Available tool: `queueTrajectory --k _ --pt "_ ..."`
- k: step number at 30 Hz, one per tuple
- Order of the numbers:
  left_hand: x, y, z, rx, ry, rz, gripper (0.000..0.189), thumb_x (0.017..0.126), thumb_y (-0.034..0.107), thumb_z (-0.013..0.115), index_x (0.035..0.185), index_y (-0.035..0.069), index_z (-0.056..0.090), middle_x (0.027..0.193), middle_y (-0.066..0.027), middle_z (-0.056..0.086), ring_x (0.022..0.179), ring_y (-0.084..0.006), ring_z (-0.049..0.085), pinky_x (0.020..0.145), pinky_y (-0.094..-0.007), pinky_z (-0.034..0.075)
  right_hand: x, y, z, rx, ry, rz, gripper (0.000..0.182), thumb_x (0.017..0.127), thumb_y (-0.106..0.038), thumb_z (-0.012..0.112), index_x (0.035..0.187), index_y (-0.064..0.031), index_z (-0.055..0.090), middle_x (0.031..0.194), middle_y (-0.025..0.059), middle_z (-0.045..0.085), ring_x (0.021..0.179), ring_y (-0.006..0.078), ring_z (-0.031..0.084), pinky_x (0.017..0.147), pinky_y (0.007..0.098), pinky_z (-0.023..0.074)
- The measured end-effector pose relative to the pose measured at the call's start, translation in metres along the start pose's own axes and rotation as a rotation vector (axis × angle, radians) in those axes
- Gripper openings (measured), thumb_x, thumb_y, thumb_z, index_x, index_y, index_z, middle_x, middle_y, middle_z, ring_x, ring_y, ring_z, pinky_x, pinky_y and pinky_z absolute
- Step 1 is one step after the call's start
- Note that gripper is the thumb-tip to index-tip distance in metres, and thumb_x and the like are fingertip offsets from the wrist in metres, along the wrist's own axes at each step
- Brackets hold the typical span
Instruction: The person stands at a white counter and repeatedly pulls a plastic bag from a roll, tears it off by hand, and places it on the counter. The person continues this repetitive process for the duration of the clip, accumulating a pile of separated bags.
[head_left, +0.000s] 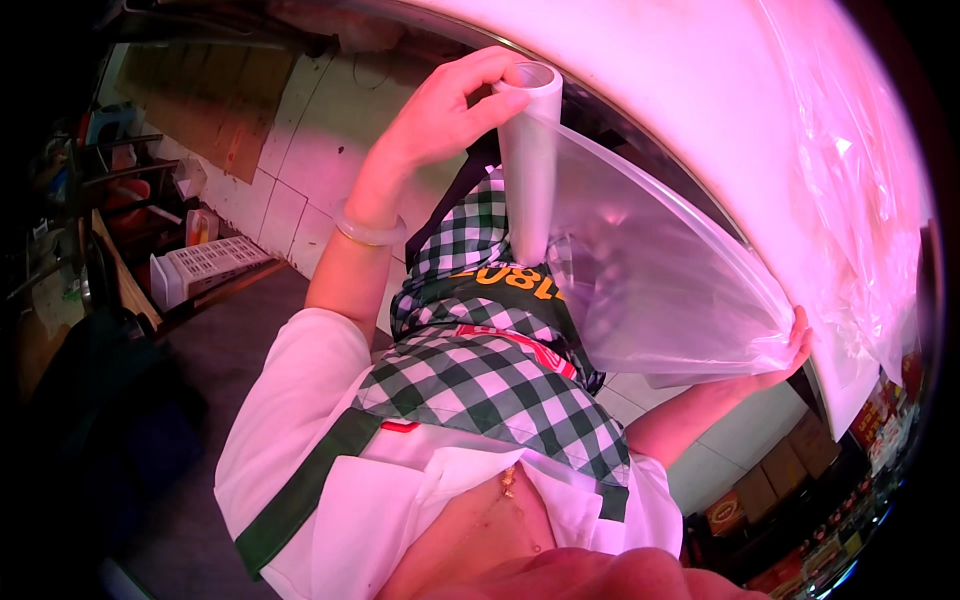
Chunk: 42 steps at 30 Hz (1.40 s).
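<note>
My left hand, with a pale bangle on its wrist, grips the upper end of a roll of clear plastic film. Its fingers are at the rim of the hollow core. The roll stands nearly upright against my green-and-white checked apron. A wide sheet of film stretches from the roll to the right, where my right hand holds its gathered edge. The film partly hides the fingers of that hand.
A pale table curves along the upper right, with crumpled clear plastic on it. At left are a white plastic basket and flattened cardboard on the tiled floor. Cardboard boxes stand at lower right.
</note>
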<state>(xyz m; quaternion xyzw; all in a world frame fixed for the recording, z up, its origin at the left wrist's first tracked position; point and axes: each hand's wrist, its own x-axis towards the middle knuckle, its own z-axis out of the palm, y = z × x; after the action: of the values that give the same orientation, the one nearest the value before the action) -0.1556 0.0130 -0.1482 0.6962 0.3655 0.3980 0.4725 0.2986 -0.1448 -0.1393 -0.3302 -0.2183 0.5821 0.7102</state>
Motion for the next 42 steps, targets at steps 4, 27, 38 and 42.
queueTrajectory --k 4,27,38,42 --pt "-0.008 -0.005 -0.005 -0.156 -0.021 -0.005 0.018 0.089 0.018 0.058 0.091 0.000 0.057 0.107 -0.0055 0.057 0.090 -0.0115 0.052 0.077 -0.0257 0.043 -0.001 0.000 -0.001 -0.206 0.356 -0.049 0.042 0.093 -0.040 0.037 0.112 -0.0081 0.056 0.119 0.0144 0.054 0.109 0.0317 0.051 0.094 0.0490 0.0408" --pt "-0.036 -0.032 -0.037 0.217 0.233 -0.225 0.025 0.085 0.026 0.065 0.088 0.002 0.060 0.079 -0.0029 0.053 0.069 -0.0117 0.053 0.065 -0.0268 0.046 -0.076 -0.024 -0.128 -0.242 1.023 -0.215 0.055 0.092 -0.040 0.031 0.124 0.0001 0.051 0.128 0.0206 0.048 0.117 0.0364 0.047 0.100 0.0562 0.0361" --pt "0.010 0.010 0.052 0.357 0.217 0.127 0.025 0.076 0.018 0.076 0.083 0.000 0.060 0.075 -0.0036 0.051 0.069 -0.0143 0.051 0.064 -0.0252 0.042 0.016 0.105 0.056 -0.979 -0.039 -0.130 0.036 0.085 -0.024 0.064 0.113 -0.0023 0.058 0.094 0.0001 0.057 0.079 0.0061 0.051 0.070 0.0197 0.0410" --pt "0.015 0.029 0.076 0.488 0.191 0.135 0.028 0.077 0.027 0.075 0.083 0.004 0.062 0.071 -0.0052 0.048 0.062 -0.0178 0.050 0.055 -0.0277 0.041 0.024 0.149 0.136 -1.057 -0.212 -0.048 0.046 0.074 -0.017 0.080 0.107 -0.0037 0.050 0.061 -0.0009 0.047 0.055 0.0059 0.044 0.049 0.0229 0.0375"
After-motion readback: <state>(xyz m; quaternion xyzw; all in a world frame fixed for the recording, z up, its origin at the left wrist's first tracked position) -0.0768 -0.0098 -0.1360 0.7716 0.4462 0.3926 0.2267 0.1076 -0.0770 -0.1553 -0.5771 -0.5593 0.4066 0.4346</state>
